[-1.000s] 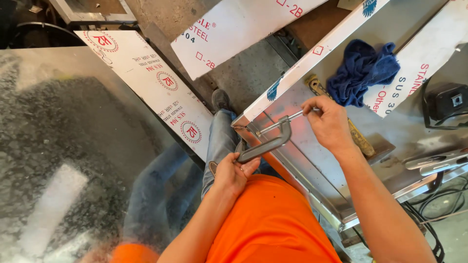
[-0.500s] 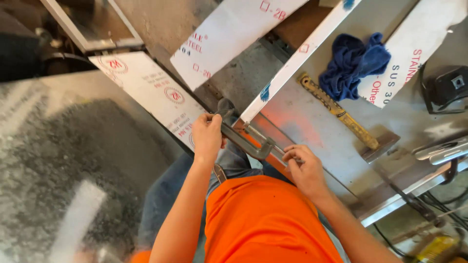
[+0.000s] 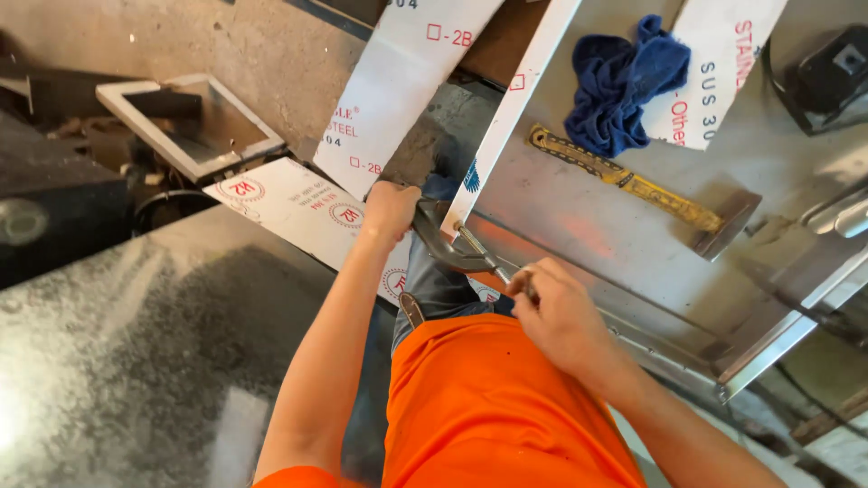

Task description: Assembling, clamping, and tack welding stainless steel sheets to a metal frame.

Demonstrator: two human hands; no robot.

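Steel C-clamp (image 3: 449, 248) sat at the corner of the metal sheet (image 3: 597, 226), its screw running toward the body; left hand (image 3: 389, 208) gripped its frame, right hand (image 3: 551, 312) pinched the screw handle nearer the torso.

Clamp (image 3: 449, 244) jaw perhaps hidden by sheet (image 3: 506, 117).

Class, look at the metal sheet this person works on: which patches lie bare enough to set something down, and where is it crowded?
Bare metal sheet lies between the brass-coloured square ruler and the near edge. The dark speckled slab at left is open too. Crowded: the corner where the left hand and right hand grip the grey metal clamp, and around the blue cloth.
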